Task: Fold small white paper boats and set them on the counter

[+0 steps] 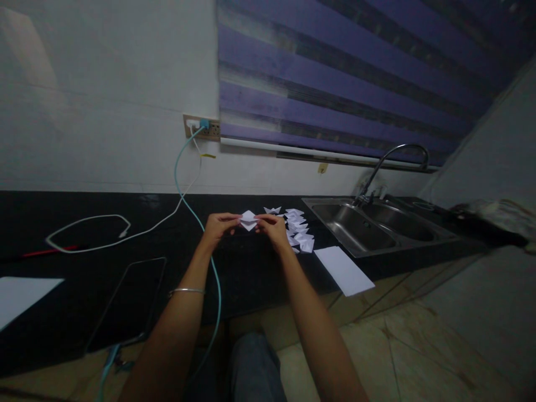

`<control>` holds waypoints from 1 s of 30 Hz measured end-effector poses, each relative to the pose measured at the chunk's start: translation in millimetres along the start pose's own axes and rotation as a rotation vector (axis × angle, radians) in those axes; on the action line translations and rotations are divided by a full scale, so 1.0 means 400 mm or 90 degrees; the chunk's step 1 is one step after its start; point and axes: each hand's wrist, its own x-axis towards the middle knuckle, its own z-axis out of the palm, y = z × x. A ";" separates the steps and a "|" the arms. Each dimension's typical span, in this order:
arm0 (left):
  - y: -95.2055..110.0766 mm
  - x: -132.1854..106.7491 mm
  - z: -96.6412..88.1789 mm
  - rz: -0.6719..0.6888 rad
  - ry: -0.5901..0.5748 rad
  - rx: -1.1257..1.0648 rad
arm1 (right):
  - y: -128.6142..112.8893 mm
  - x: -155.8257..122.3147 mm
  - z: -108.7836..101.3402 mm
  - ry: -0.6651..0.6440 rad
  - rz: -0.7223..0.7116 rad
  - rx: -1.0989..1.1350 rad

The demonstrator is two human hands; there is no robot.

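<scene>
A small folded piece of white paper (248, 221), diamond-shaped with a crease across its middle, is held between both hands above the black counter. My left hand (221, 228) pinches its left corner between thumb and fingers. On the other side, my right hand (271, 228) pinches the right corner. Just right of that hand lies a cluster of several folded paper boats (296, 226), partly hidden behind it. A stack of flat white paper (344, 270) rests at the counter's front edge, to the right.
A steel double sink (368, 226) with a curved faucet (391, 153) is set into the counter (247, 268) at right. On the left lie a dark tablet (128, 301), a white cable (90, 249) and a white sheet (25, 296). A teal cable (186, 206) runs from the wall socket (202, 128) past my left arm.
</scene>
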 end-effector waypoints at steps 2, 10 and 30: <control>0.004 0.000 0.000 0.000 -0.010 0.013 | 0.003 0.002 -0.001 0.005 -0.003 -0.004; 0.005 -0.003 -0.004 -0.010 0.004 -0.005 | -0.009 -0.009 0.002 -0.040 -0.006 -0.015; -0.019 0.005 0.012 0.031 -0.039 0.008 | -0.024 -0.011 0.016 0.026 -0.111 -0.162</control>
